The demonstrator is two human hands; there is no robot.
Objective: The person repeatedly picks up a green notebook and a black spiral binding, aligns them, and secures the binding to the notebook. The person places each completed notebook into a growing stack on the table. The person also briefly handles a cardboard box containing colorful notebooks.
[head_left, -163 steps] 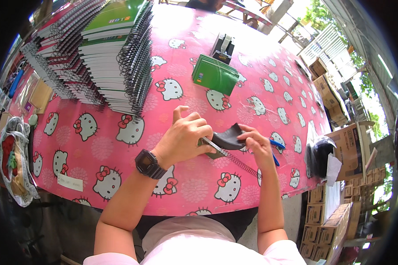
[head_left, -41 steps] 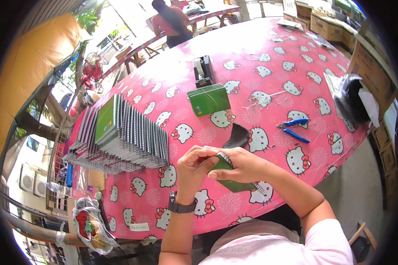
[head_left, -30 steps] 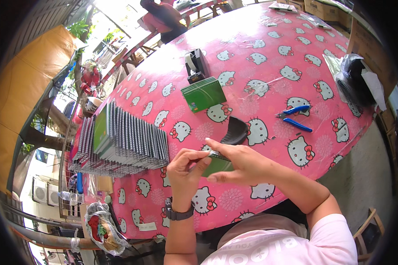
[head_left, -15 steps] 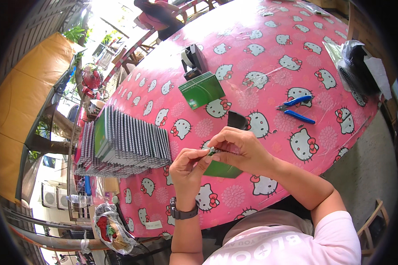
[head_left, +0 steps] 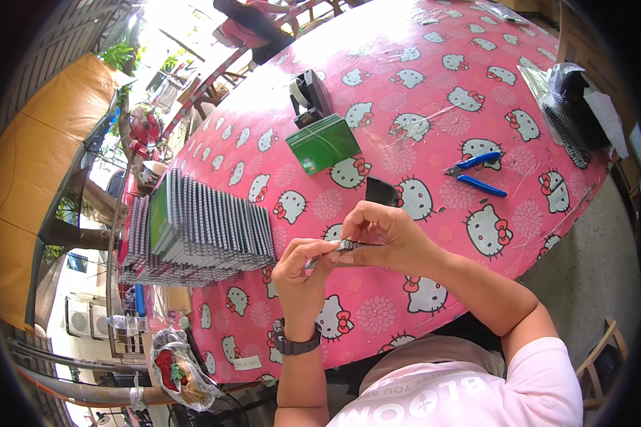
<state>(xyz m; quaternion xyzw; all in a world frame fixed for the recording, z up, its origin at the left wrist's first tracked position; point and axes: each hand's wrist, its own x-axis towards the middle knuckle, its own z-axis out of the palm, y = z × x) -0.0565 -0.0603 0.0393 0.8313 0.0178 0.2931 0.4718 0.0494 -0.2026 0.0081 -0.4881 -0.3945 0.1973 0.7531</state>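
Bright daylight, white glare on the far side of the pink table (head_left: 441,229), fisheye curvature.

A pink-covered table (head_left: 445,236) carries stacked spiral-bound books (head_left: 208,226) at left, green booklets (head_left: 325,146) beside a black tape dispenser (head_left: 313,98), a curved black piece (head_left: 382,192), blue-handled cutters (head_left: 480,161) and a paper slip (head_left: 248,363). Near its right edge lies a dark bundle (head_left: 582,117), perhaps of coils.

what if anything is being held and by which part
The left hand and right hand pinch a spiral-bound notebook at its coiled edge.
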